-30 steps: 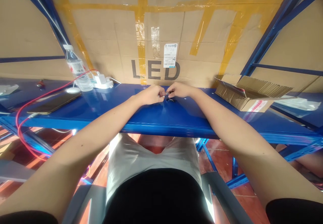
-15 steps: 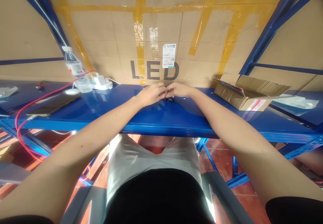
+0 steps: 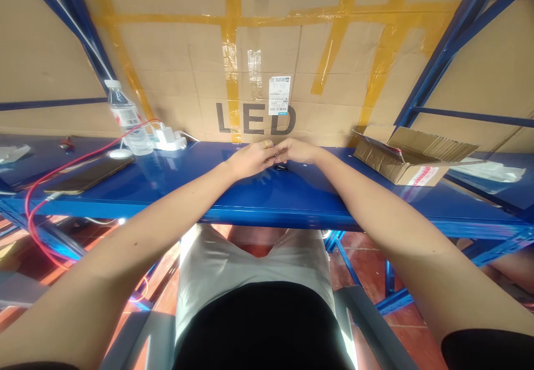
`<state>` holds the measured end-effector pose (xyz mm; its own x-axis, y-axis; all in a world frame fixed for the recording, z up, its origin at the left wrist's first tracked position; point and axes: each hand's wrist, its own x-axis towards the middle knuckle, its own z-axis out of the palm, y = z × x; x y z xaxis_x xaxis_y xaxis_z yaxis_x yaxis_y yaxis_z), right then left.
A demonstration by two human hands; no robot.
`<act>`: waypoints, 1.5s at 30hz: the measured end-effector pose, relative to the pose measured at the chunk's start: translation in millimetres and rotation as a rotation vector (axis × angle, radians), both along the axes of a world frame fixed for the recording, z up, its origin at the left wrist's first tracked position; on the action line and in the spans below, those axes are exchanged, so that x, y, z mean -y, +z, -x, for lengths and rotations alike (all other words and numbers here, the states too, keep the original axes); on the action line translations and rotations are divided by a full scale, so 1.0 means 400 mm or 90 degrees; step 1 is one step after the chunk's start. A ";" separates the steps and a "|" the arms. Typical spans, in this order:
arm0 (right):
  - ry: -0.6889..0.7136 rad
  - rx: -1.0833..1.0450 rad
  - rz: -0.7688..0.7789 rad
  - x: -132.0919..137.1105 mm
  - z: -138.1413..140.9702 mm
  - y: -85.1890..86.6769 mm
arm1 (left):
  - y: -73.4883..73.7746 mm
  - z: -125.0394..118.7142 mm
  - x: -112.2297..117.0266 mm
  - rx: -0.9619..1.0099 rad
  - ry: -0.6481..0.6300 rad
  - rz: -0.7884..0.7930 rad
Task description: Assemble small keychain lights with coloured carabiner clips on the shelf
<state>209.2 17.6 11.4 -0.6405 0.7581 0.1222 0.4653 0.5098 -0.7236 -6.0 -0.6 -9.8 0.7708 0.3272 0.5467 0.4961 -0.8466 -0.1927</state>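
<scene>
My left hand (image 3: 252,158) and my right hand (image 3: 295,152) meet over the middle of the blue shelf (image 3: 258,195). The fingertips of both are pinched together around something small, perhaps metallic, which the fingers mostly hide. A ring shows on a finger of my left hand. Just below the meeting fingertips, a small black object (image 3: 281,167) with a pale mark is at the shelf surface; whether it hangs from what I hold or lies loose I cannot tell.
On the left stand a water bottle (image 3: 129,119) and a white power strip (image 3: 170,139), with a dark flat phone-like slab (image 3: 89,175) and a red cable (image 3: 75,161) nearby. An open cardboard box (image 3: 411,158) sits at right. A large taped carton (image 3: 167,69) rises behind.
The whole view has shifted very slightly. Both hands stay together at the same place on the shelf, with only small finger movement.
</scene>
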 end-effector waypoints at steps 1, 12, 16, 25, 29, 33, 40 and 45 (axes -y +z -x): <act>-0.001 -0.001 0.000 0.000 0.000 0.000 | -0.001 -0.001 -0.001 0.002 -0.004 0.000; -0.004 0.006 -0.036 -0.012 -0.002 -0.004 | 0.003 -0.009 0.010 0.040 0.000 0.037; 0.010 0.011 -0.090 -0.024 -0.001 -0.005 | 0.012 -0.011 0.020 0.047 0.029 0.075; -0.009 0.266 -0.254 0.016 0.033 0.014 | 0.000 -0.001 0.007 0.042 0.070 0.249; -0.043 0.355 -0.250 0.051 0.054 0.021 | -0.003 0.004 -0.004 0.038 0.076 0.279; -0.092 0.403 -0.224 0.067 0.067 0.026 | -0.004 0.008 -0.010 0.039 0.074 0.285; -0.020 0.338 -0.240 0.041 0.046 0.021 | -0.005 0.013 -0.014 0.047 0.064 0.306; -0.023 0.268 -0.198 0.017 0.019 0.017 | -0.004 0.015 -0.012 0.057 0.062 0.311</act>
